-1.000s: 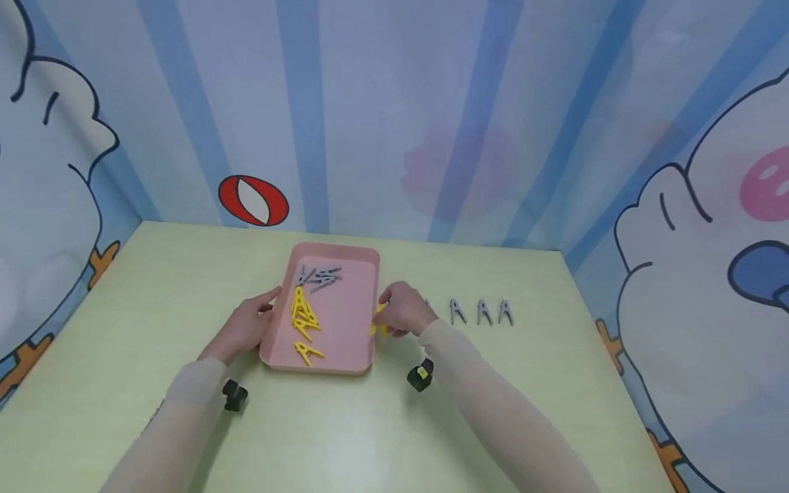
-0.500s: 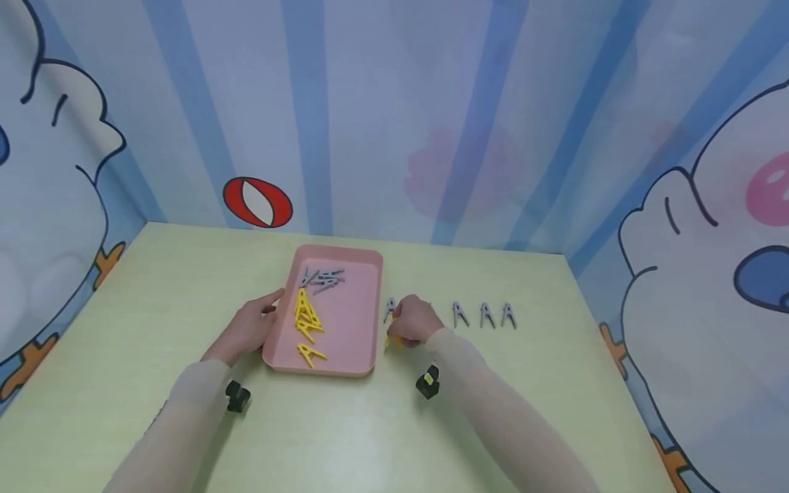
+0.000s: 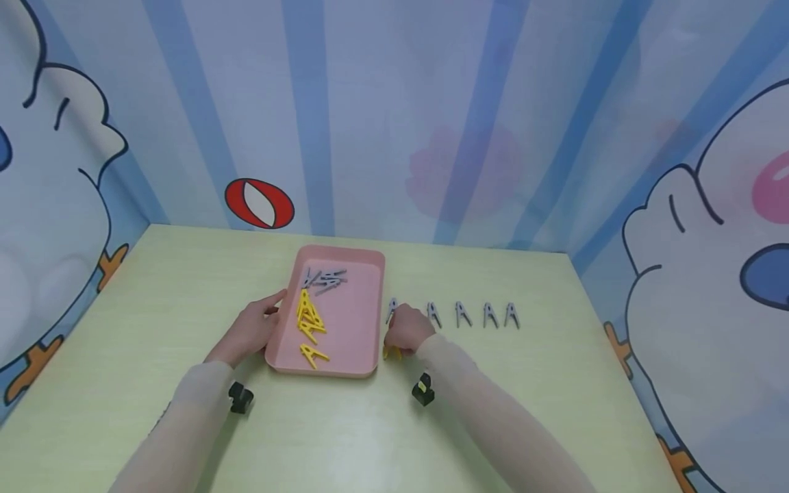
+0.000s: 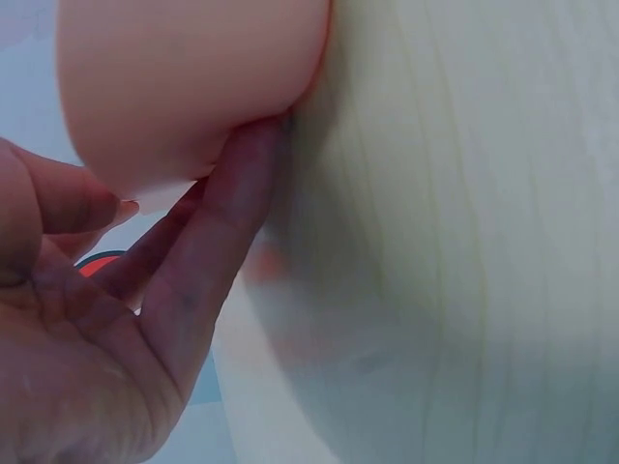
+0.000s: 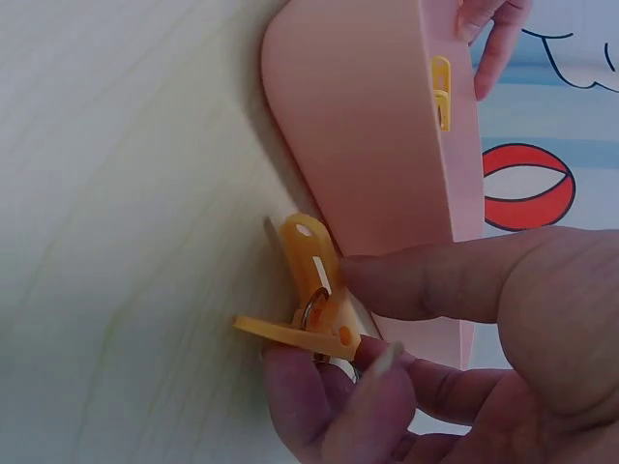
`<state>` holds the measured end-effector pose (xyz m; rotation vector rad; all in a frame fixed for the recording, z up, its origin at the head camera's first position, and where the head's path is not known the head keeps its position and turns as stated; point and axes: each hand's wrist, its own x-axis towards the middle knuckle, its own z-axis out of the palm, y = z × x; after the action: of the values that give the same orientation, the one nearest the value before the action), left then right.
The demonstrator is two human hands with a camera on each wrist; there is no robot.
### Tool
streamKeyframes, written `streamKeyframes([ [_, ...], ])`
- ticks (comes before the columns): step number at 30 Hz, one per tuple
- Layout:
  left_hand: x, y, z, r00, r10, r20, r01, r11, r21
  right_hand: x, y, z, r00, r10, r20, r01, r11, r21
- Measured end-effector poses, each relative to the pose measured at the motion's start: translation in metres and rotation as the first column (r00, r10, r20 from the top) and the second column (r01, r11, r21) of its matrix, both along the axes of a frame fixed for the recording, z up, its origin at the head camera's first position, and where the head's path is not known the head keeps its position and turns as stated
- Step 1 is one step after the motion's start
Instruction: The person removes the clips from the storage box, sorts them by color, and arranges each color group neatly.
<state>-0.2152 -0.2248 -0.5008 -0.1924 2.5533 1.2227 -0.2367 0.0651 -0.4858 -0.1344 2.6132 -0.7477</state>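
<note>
My left hand point(image 3: 249, 327) holds the left side of a pink tray point(image 3: 353, 335); in the left wrist view a fingertip point(image 4: 247, 164) touches low on its wall. Just right of the tray, my right hand point(image 3: 411, 329) pinches a yellow clothespin point(image 5: 314, 271) by the tabletop. That clothespin is mostly hidden by the hand in the head view. Inside the tray lie several yellow clothespins point(image 3: 310, 315) and, behind them, a cluster of grey clothespins point(image 3: 327, 279). A grey clothespin point(image 3: 392, 308) lies on the table just beyond my right hand.
Several more grey clothespins point(image 3: 462, 314) stretch in a spaced row to the right on the pale yellow table point(image 3: 345, 438). A striped blue backdrop point(image 3: 382, 103) with cartoon figures rises behind the table and at both sides.
My right hand has moved from the tray's right wall toward me with the yellow clothespin, uncovering grey clothespins behind it. My left hand stays at the tray.
</note>
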Motion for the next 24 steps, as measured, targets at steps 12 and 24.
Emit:
streamKeyframes([
  [12,0.000,0.000,0.001,1.000,-0.004,-0.014,0.004,1.000,-0.005,0.001,-0.002,0.004,1.000,-0.017,0.004,0.017,0.998,0.054],
  [24,0.001,0.000,0.000,1.000,0.010,-0.005,-0.010,1.000,0.018,0.002,-0.003,0.027,0.993,-0.049,-0.104,0.044,0.998,-0.048],
])
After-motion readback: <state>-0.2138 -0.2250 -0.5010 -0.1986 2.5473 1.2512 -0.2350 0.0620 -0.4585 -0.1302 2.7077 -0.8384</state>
